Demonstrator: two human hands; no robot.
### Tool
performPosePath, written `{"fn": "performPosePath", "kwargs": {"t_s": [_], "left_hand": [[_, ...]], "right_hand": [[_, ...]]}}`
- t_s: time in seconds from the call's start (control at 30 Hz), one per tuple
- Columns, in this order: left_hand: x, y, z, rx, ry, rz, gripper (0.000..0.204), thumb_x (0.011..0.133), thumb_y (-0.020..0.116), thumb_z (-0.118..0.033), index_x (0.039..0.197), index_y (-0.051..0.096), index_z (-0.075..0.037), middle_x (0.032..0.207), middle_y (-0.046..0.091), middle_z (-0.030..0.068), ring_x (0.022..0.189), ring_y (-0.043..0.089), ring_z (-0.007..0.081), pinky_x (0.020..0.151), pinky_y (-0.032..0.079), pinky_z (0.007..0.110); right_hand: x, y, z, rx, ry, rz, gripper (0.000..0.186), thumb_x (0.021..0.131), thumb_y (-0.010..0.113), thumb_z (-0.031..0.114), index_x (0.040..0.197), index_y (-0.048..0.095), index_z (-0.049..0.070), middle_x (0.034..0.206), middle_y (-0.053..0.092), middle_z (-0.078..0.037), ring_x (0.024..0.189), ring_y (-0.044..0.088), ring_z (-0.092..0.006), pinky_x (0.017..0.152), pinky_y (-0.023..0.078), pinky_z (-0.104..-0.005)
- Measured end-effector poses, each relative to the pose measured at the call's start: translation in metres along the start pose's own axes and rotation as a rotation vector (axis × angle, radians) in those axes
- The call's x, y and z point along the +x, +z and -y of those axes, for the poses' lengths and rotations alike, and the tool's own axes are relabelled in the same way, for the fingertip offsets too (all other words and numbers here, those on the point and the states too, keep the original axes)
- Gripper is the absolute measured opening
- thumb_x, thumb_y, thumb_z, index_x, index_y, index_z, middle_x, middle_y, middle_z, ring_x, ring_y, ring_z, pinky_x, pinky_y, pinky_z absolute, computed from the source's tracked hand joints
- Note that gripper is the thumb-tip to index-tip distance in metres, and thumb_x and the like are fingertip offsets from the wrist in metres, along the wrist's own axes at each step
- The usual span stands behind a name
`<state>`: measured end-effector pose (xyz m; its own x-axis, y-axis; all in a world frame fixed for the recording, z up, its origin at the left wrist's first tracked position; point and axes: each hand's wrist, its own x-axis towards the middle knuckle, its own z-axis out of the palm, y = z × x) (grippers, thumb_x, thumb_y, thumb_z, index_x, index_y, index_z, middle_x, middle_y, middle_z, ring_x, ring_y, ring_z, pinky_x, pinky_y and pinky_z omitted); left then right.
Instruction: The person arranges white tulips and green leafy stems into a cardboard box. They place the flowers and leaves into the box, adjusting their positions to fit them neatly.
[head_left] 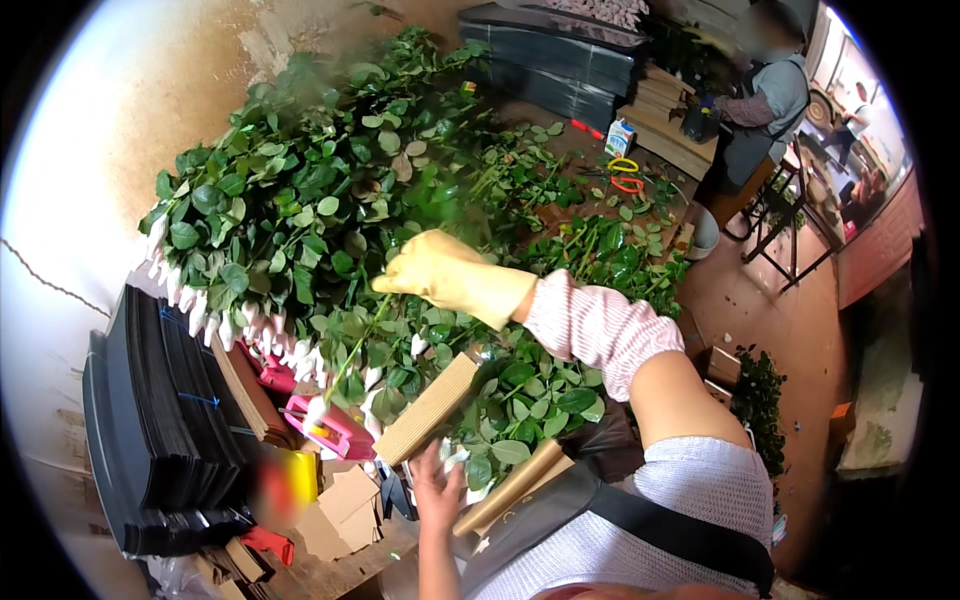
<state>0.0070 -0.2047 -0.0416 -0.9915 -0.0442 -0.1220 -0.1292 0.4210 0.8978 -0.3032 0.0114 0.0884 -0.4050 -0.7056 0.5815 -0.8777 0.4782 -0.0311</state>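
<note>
Rose [352, 358], pale-budded, with slender light-green stem: held left of the corrugated cardboard strip [428, 408], bud downward, beneath the yellow-gloved right grip [428, 272], by which the stem is pinched. Left grip [438, 487]: fingers spread, at the strip's lower end.

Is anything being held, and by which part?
The right hand holds a rose by its stem, away from the bud; whether the left hand grips the corrugated cardboard cannot be told.
</note>
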Motion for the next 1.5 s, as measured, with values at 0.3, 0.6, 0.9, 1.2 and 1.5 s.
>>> {"fn": "performPosePath", "kwargs": {"t_s": [0.3, 0.6, 0.9, 1.2, 1.5], "left_hand": [[-0.014, -0.004, 0.082, -0.242, -0.05, -0.115, 0.056, 0.095, 0.071, -0.002, 0.146, 0.046, 0.002, 0.135, 0.058, 0.0155, 0.117, 0.063, 0.0214, 0.094, 0.056, 0.034], [-0.01, -0.004, 0.07, -0.175, -0.048, -0.207, 0.045, 0.094, 0.075, -0.005, 0.132, 0.052, 0.007, 0.124, 0.065, 0.0175, 0.107, 0.066, 0.0219, 0.09, 0.057, 0.034], [0.002, 0.007, 0.017, 0.187, 0.003, -0.065, 0.049, 0.094, 0.077, -0.023, 0.13, 0.056, 0.003, 0.109, 0.064, 0.0162, 0.106, 0.066, 0.0254, 0.085, 0.057, 0.037], [0.005, 0.02, -0.007, 0.021, -0.144, -0.458, 0.036, 0.106, 0.057, -0.031, 0.086, 0.063, -0.001, 0.077, 0.062, 0.019, 0.075, 0.06, 0.0395, 0.07, 0.049, 0.047], [-0.046, -0.029, 0.049, -0.264, -0.12, -0.682, 0.016, 0.099, 0.066, -0.013, 0.09, 0.061, -0.001, 0.08, 0.055, 0.003, 0.076, 0.052, 0.0132, 0.065, 0.043, 0.028]], "right_hand": [[-0.084, -0.089, 0.079, 0.098, 0.204, 0.603, 0.048, 0.083, 0.062, 0.003, 0.124, 0.074, 0.024, 0.103, 0.076, -0.01, 0.095, 0.072, -0.0329, 0.077, 0.059, -0.0439], [-0.095, -0.065, 0.134, -0.105, 0.237, 0.375, 0.038, 0.079, 0.072, 0.016, 0.116, 0.068, 0.019, 0.123, 0.065, -0.003, 0.115, 0.061, -0.0225, 0.094, 0.053, -0.034], [-0.101, 0.034, 0.166, 0.063, 0.055, 0.62, 0.015, 0.083, 0.066, 0.021, 0.081, 0.075, 0.009, 0.074, 0.073, -0.015, 0.065, 0.072, -0.0336, 0.058, 0.056, -0.0461], [-0.116, 0.048, 0.169, 0.092, 0.213, 0.624, 0.027, 0.101, 0.058, 0.035, 0.096, 0.071, 0.012, 0.069, 0.072, -0.012, 0.062, 0.072, -0.0309, 0.053, 0.054, -0.0496], [-0.1, 0.032, 0.168, 0.194, 0.24, 0.627, 0.031, 0.096, 0.068, 0.037, 0.094, 0.074, 0.007, 0.073, 0.071, -0.016, 0.068, 0.071, -0.0345, 0.065, 0.058, -0.0469]]}}
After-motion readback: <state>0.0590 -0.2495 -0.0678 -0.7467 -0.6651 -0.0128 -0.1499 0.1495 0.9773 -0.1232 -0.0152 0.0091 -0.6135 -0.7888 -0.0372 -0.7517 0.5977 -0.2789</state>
